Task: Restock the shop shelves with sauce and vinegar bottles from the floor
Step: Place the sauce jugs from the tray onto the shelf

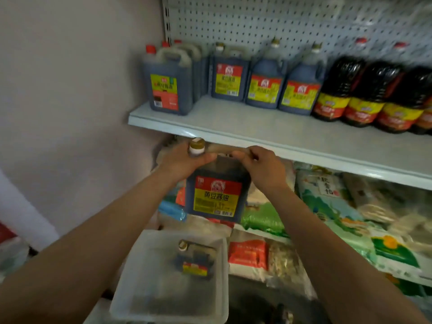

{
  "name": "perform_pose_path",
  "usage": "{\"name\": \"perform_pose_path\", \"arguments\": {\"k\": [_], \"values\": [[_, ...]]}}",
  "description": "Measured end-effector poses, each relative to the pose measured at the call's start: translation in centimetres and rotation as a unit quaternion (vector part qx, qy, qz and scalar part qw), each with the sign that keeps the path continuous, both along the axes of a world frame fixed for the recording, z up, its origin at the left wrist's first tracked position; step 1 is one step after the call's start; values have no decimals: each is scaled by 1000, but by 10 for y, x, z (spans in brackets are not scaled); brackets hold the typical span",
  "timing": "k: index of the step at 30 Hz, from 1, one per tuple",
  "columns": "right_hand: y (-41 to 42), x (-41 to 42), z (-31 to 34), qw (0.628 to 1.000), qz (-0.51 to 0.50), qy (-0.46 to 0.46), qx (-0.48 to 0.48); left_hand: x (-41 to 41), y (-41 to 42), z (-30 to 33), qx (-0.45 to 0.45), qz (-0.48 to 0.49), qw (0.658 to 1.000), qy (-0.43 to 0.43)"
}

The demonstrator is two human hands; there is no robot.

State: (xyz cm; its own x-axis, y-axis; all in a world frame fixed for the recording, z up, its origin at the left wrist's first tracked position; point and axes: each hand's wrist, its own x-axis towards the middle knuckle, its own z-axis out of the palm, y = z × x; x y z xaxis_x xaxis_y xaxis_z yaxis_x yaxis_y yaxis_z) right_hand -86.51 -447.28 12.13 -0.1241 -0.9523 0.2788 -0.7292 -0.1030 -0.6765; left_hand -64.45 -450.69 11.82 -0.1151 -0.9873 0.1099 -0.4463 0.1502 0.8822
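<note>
Both hands, left (pixel 184 160) and right (pixel 261 169), grip a soy jug (pixel 216 195) below the partly stocked shelf (pixel 233 129); one bottle (pixel 195 259) remains in the tub (pixel 131 288).

Soy sauce jug (pixel 216 195) in both hands

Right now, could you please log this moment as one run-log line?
stage: lifting to shelf | left hand: grips jug neck | right hand: grips jug handle | soy sauce jug: held below shelf | bin: one jug left
</note>
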Motion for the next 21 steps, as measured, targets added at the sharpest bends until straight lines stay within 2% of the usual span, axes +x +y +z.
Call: {"name": "perform_pose_path", "arguments": {"k": [3,6,9,14,21], "values": [[-23,-10,48,998,-20,-13,-60,-3,-22,49,-16,-25,999,25],[-52,-16,90,994,-33,-37,-93,-10,-47,90,-57,-76,995,2],[-86,-20,115,992,-32,-44,-118,-15,-82,113,-86,-70,994,3],[-148,-21,128,991,-30,-58,-118,-21,-145,124,-99,-58,993,2],[-228,-19,114,991,-48,-39,-116,-26,-227,109,-79,-46,996,4]]}}
